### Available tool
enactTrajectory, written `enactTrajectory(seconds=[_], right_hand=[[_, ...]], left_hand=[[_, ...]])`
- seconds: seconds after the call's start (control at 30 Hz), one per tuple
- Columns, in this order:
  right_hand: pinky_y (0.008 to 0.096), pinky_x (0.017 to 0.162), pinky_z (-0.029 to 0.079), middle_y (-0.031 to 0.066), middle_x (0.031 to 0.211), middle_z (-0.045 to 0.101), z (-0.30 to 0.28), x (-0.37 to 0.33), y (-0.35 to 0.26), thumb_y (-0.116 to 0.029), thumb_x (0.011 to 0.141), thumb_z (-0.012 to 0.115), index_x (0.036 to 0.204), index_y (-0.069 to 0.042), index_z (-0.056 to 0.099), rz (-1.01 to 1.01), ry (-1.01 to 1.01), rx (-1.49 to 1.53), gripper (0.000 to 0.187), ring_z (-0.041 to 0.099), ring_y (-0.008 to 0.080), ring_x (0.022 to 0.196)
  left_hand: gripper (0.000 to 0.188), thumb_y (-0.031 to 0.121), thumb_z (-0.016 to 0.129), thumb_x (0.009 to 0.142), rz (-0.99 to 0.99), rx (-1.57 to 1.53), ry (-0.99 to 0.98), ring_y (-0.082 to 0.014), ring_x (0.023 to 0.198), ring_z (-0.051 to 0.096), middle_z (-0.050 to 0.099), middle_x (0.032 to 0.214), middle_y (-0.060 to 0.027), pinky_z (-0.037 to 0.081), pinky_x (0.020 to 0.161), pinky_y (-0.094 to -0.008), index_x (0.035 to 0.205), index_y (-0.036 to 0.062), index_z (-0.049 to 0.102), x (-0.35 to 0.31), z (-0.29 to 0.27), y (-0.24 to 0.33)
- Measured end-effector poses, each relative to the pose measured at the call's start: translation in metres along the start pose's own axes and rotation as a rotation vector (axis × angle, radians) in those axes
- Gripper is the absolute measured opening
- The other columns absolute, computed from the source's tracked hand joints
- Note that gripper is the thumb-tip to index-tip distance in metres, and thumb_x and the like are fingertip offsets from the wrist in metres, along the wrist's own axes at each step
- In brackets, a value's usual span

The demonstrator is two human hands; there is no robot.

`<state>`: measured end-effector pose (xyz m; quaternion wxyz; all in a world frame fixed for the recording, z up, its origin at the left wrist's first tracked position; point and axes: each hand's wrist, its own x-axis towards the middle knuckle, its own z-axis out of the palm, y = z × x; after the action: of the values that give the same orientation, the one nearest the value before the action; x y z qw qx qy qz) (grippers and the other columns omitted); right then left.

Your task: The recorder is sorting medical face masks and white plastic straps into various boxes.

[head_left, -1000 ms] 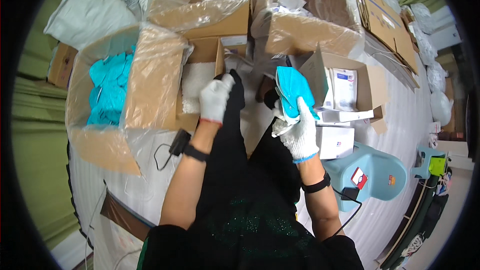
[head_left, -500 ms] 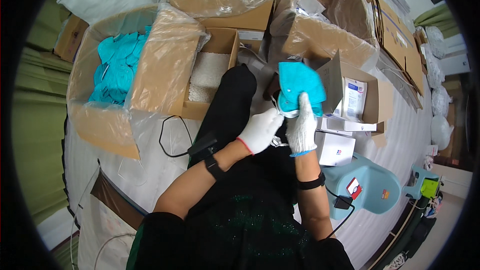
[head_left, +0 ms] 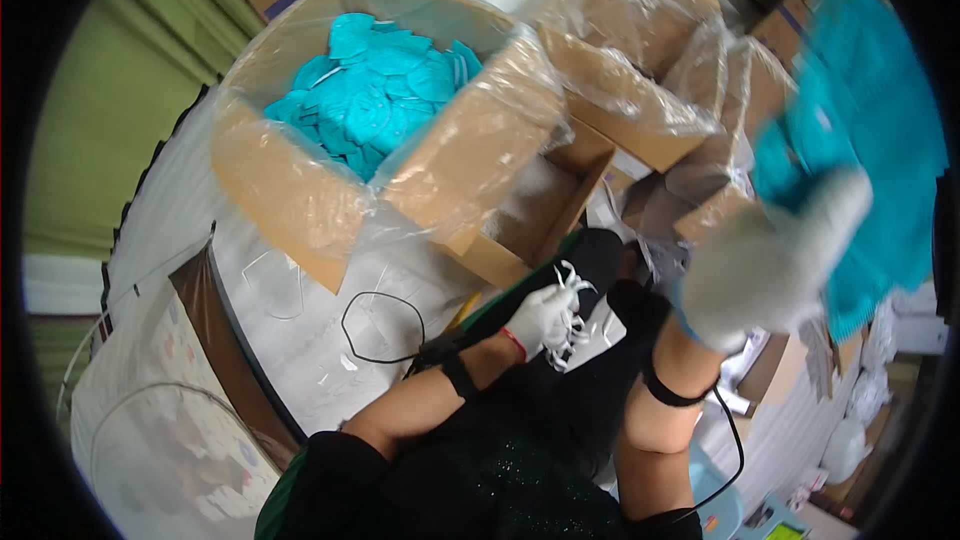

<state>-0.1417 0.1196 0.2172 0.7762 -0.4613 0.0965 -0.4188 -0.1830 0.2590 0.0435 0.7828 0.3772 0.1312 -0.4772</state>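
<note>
The right hand (head_left: 765, 265) is gripping a stack of teal masks (head_left: 860, 140) raised at far right (blurred); the left hand (head_left: 540, 318) is clutching white elastic loops (head_left: 570, 325) near the lap. Loosely pinched, masks may be slipping.

your white-gloved right hand (head_left: 765, 265) on a teal mask (head_left: 865, 130), white glove on your left hand (head_left: 540, 318) too, teal masks in the brown cardboard box (head_left: 290, 190), green curtain (head_left: 110, 90), black wristbands
</note>
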Motion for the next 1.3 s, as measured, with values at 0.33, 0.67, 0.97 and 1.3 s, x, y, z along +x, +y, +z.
enactTrajectory(seconds=[0.33,0.67,0.97,1.3], right_hand=[[0.0296,0.093,0.047,0.0111,0.105,0.068,0.001,-0.027,0.095,-0.009,0.088,0.064,0.117,0.0,0.062,0.198,-0.59,-0.906,0.031,0.064,0.0182,0.101],[0.0236,0.08,0.049,0.0042,0.097,0.07,-0.193,-0.098,-0.008,-0.012,0.097,0.056,0.109,-0.001,0.067,0.59,-0.016,-0.619,0.019,0.063,0.0102,0.087],[0.0296,0.088,0.05,0.016,0.114,0.066,-0.182,-0.121,-0.001,-0.034,0.103,0.045,0.127,0.003,0.055,0.515,-0.148,-0.202,0.046,0.065,0.02,0.102],[0.0243,0.066,0.05,0.0059,0.094,0.068,-0.191,-0.117,-0.034,-0.038,0.102,0.046,0.112,0.0,0.065,0.507,-0.219,-0.067,0.043,0.064,0.0113,0.079]], left_hand=[[0.026,0.03,0.048,0.101,0.068,0.071,0.047,-0.0058,0.045,0.038,0.043,0.06,0.0041,0.03,0.041,-0.0229,0.085,0.0098,0.052,-0.006,-0.01,0.002],[0.024,0.029,0.043,0.103,-0.07,-0.483,-0.439,-0.0159,0.052,0.048,0.059,0.08,-0.0061,0.042,0.045,-0.0286,0.1,0.011,0.058,0.017,0.018,0.06],[0.026,0.029,0.038,0.105,-0.226,-0.316,-0.478,-0.0057,0.038,0.02,0.036,0.06,0.0062,0.021,0.039,-0.0235,0.092,0.0111,0.05,-0.013,0.093,0.049],[0.026,0.033,0.051,0.098,0.008,0.936,-0.247,-0.0056,0.056,0.048,0.054,0.078,0.001,0.035,0.047,-0.0203,0.089,0.0092,0.057,-0.034,0.132,0.029]])
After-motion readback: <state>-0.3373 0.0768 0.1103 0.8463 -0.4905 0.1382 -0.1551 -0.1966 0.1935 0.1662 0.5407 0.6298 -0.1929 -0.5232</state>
